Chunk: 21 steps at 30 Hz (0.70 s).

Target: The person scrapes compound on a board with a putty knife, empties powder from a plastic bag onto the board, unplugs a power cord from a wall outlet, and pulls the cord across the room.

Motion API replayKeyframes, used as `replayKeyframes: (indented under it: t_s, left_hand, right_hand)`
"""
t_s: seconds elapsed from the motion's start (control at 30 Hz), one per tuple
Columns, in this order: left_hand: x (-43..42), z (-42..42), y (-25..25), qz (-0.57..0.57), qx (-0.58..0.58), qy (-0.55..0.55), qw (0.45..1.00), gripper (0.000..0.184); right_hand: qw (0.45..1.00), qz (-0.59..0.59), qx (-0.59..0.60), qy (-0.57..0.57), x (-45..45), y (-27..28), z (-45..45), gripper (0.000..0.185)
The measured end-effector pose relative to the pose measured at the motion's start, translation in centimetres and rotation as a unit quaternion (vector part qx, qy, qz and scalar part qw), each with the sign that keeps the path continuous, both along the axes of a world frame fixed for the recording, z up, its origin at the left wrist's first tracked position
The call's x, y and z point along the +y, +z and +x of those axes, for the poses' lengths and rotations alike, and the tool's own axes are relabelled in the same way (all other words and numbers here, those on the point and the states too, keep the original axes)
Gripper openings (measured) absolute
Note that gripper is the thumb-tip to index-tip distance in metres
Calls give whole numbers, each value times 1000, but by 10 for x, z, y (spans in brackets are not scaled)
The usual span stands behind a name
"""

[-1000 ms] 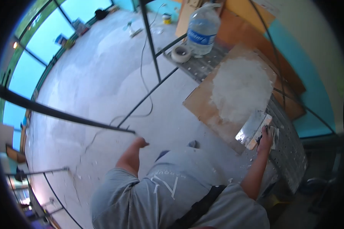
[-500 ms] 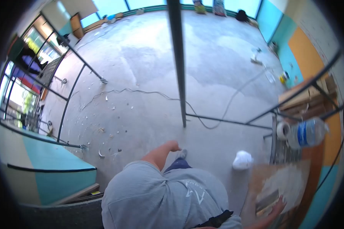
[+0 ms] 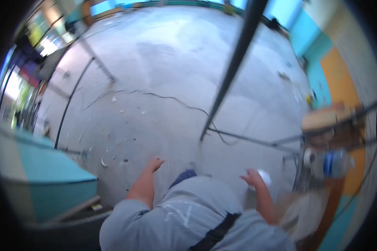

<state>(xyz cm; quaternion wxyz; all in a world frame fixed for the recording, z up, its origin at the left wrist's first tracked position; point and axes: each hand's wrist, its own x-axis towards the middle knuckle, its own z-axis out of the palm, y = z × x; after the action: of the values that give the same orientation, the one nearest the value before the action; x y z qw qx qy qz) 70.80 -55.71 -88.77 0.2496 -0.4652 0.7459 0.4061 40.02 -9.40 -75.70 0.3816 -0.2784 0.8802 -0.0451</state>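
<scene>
1. The left hand (image 3: 156, 163) is over the floor (image 3: 167, 129), with a finger pointing rightward; blur leaves it unclear how far the rest are curled.
2. The right hand (image 3: 252, 178) is open, its fingers spread apart and pointing toward the left hand.
3. Nearest the right hand is the white bundle (image 3: 264, 178), just beyond its right side in view (whether they touch, I can't tell).
4. Below and to the right of the right hand, near the forearm, lies the board (image 3: 282, 201) with a pale patch of white material (image 3: 308, 213); both are smeared by motion.
5. Farther right of that hand are the tape roll (image 3: 309, 157) and, beside it, the clear bottle (image 3: 334, 164) with its blue label.
6. Ahead of and between the hands, the dark pole (image 3: 234, 71) slants down to its lower end.
7. A cable (image 3: 171, 97) curves over the floor ahead of the left hand, and a pale curved scrap (image 3: 104, 162) lies to its left.
</scene>
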Motion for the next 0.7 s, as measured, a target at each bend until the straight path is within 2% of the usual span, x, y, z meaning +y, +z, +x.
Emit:
replayKeyframes:
  t_s: [0.03,0.07,0.1,0.13,0.2,0.27,0.33,0.4,0.43,0.5,0.6,0.67,0.7]
  left_hand:
    - [4,23,-10,73,-28,47,996,53]
    - [9,31,-3,81,-49,74,993,48]
    - [12,49,6,87,-76,103,988,43]
    - [2,81,-7,80,-52,-33,995,40]
    - [-26,121,-58,156,-132,117,972,36]
    - [-53,153,-75,185,-196,240,932,35]
    - [-91,166,-64,184,-204,258,926,36]
    - [-150,163,-56,169,-188,250,935,37]
    - [-188,155,-55,156,-169,242,942,38]
    - [-270,127,-43,124,-128,227,958,39]
    - [-395,71,-23,94,-56,210,972,40]
    - [-477,38,-9,96,-2,205,974,75]
    - [-503,13,12,99,59,244,963,54]
  right_hand:
    - [995,-14,82,61,11,-53,5,72]
    - [996,28,68,43,-5,-55,11,74]
    - [997,59,-28,-31,-25,-50,11,71]
    - [999,19,-21,-39,-27,-79,12,69]
    - [993,12,-44,-106,-44,-91,23,64]
    - [993,65,-66,-75,-64,-96,32,61]
    - [991,100,-74,-49,-86,-112,34,60]
    - [989,123,-69,-39,-98,-139,43,59]
    - [969,126,-92,-189,-115,-134,53,59]
    - [867,125,-131,-465,-158,-120,74,57]
    - [906,180,-164,-345,-230,-121,95,55]
    - [895,174,-189,-364,-283,-126,94,54]
    - [890,131,-203,-387,-308,-127,91,53]
